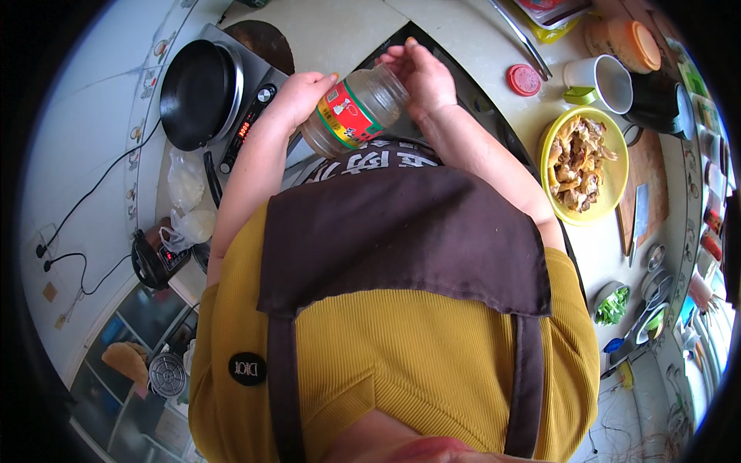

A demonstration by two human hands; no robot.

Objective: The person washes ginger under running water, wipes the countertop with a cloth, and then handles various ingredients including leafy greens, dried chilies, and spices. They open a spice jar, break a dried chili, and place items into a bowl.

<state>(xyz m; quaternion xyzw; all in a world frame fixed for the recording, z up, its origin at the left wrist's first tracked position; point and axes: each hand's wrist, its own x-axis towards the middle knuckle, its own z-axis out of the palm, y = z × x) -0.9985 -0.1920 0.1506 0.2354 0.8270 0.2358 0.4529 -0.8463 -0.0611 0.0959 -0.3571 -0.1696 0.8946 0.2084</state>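
A large clear jar [356, 110] with a red, yellow and green label is tilted in front of my apron, its lidless mouth towards the upper right. My left hand [302, 99] grips the side of the jar near its label. Beside the jar's mouth is my right hand [425, 78], palm turned up and fingers curled; whether it touches the rim or holds anything is not plain. A round red lid [523, 80] lies on the counter to the right.
A black frying pan [197, 95] rests on an induction cooker [246, 124] at left. On the right counter are a yellow bowl [622, 173] of meat pieces, a white pitcher [613, 84], metal tongs [524, 40] and a cleaver [640, 211] on a wooden board [651, 173].
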